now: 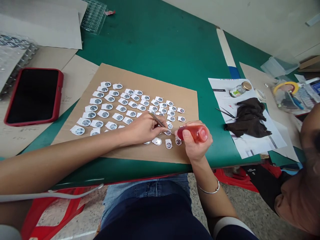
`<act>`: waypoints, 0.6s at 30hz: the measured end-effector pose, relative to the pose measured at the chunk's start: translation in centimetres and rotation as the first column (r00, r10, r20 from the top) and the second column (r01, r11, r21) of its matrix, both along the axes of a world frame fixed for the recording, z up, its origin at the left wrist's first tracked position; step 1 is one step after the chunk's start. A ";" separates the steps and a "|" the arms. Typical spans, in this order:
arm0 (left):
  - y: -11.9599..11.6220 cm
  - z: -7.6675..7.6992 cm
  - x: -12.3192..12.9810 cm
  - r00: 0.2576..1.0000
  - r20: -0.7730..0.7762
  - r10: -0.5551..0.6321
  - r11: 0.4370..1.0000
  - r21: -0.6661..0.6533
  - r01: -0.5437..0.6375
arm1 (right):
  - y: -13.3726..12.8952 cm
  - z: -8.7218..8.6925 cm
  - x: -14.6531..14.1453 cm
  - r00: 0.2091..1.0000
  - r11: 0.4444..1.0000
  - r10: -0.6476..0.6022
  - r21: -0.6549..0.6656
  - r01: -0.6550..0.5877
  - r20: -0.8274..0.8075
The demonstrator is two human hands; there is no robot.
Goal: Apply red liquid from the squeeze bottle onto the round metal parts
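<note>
Well to the left of the left grip, a red-cased phone lies with its dark screen up on brown paper. Beyond the phone are clear bubbled packaging and a white sheet, with a clear plastic tray farther ahead on the green counter. To the right of the right grip, a dark cloth lies crumpled on a printed sheet, a lidded glass jar just beyond it. Farther right sit a clear plastic box and a yellow ring. Right of and below the right grip are a red stool and another person.
</note>
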State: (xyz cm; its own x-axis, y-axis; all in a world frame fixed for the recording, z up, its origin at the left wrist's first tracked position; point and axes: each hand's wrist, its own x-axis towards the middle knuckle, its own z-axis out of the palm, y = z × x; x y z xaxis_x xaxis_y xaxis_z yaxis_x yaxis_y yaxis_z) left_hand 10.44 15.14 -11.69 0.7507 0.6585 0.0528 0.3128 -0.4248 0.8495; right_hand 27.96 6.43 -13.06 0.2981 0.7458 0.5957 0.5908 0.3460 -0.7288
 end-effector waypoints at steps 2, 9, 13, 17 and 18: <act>0.0 0.0 0.0 1.000 -0.005 0.003 1.000 0.004 -0.003 | 0.0 0.1 0.0 1.000 1.000 0.007 0.002 -0.007 -0.004; 0.0 0.0 0.0 1.000 0.021 -0.014 1.000 0.006 0.014 | -0.1 0.1 -0.1 1.000 1.000 0.029 0.005 -0.029 -0.008; 0.1 0.1 0.0 1.000 0.018 -0.012 1.000 0.015 0.012 | -0.1 0.1 -0.1 0.999 0.999 0.035 0.006 -0.035 -0.012; 0.0 0.2 0.0 1.000 0.020 -0.018 1.000 0.016 0.017 | -0.1 0.2 -0.2 0.999 0.999 0.046 0.010 -0.046 -0.001; 0.0 0.2 0.0 1.000 0.020 -0.018 1.000 0.018 0.018 | -0.1 0.2 -0.2 0.999 0.999 0.048 0.011 -0.048 -0.004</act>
State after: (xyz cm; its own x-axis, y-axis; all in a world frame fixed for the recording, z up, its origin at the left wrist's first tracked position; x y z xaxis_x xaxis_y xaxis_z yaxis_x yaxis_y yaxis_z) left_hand 10.48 15.18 -11.50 0.7612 0.6436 0.0794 0.2880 -0.4453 0.8478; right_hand 27.75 6.33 -12.91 0.2646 0.7528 0.6026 0.5707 0.3815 -0.7272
